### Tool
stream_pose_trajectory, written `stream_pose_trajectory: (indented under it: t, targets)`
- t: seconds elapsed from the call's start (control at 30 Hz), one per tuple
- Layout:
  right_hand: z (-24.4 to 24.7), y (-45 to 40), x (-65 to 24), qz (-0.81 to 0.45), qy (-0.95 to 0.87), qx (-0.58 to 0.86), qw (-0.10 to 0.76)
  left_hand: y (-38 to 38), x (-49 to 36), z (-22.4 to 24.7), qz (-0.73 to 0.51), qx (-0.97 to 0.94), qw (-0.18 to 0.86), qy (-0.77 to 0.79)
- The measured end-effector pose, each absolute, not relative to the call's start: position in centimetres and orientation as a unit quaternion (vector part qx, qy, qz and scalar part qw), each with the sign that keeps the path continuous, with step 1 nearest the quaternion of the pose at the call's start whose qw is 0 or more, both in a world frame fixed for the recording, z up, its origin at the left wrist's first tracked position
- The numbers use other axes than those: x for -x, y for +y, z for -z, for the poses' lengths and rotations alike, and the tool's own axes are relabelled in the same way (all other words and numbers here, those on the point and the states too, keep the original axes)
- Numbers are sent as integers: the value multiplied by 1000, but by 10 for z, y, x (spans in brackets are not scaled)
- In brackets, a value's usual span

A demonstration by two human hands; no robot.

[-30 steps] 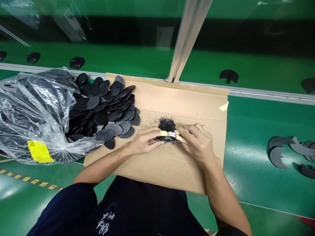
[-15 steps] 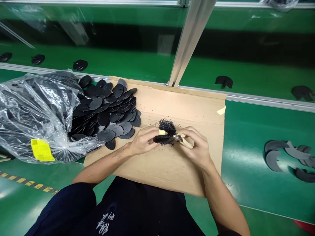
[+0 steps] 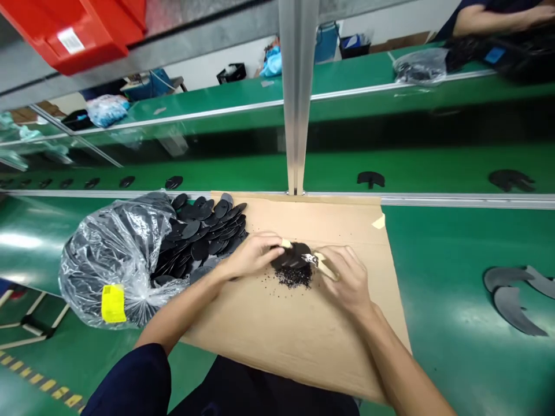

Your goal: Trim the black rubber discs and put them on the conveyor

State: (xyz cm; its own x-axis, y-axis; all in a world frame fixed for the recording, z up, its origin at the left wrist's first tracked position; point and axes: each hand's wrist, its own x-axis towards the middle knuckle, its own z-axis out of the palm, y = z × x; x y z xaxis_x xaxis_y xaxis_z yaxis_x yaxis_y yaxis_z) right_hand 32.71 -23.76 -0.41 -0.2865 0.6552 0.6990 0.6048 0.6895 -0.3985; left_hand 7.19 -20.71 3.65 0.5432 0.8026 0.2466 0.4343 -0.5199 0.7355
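Between the thumb and fingers of my left hand (image 3: 255, 254) is a flat black disc (image 3: 289, 256); one fingertip wears a pale yellow wrap. My right hand (image 3: 349, 277) is closed around pliers-like nippers (image 3: 321, 264) with cream handles, their metal jaws at the disc's right edge. Whether the jaws bite into it I cannot tell. Just below the disc, a heap of small black bits (image 3: 295, 278) lies on a cardboard sheet (image 3: 303, 335). Left of my hands, many black oval discs (image 3: 203, 231) are piled beside a clear plastic bag (image 3: 117, 254) with a yellow label.
Curved dark pieces (image 3: 514, 309) lie on the green table at the right. Behind the cardboard, a metal post (image 3: 297, 104) rises from a rail, and black parts (image 3: 370, 179) sit on a green belt. A red bin (image 3: 82, 29) hangs upper left; another person's arm (image 3: 498, 20) shows upper right.
My view has tilted up, bringing in the red bin and far benches. The disc has turned to show more of its flat face, and the nippers remain at its right edge.
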Motion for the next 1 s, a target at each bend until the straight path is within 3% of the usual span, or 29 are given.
stream_pose_trajectory:
  t: [0.2,0.37,0.6,0.83,1.0]
  targets:
    - [16,-220,-355,-10,-755,479,448,-92,-54,-60,-175,-799,107,565]
    - [24,-211,-376,-9,-728,536,426,-35,-56,-45,-136,-761,81,629]
    - [36,-204,-382,-24,-723,569,391,-23,-42,-36,-70,-730,72,676]
    - [39,-210,-376,-64,-709,615,339,-54,-57,-65,-2,-815,149,560]
    - [36,-213,-374,-75,-702,635,314,-83,-130,-73,27,-913,287,289]
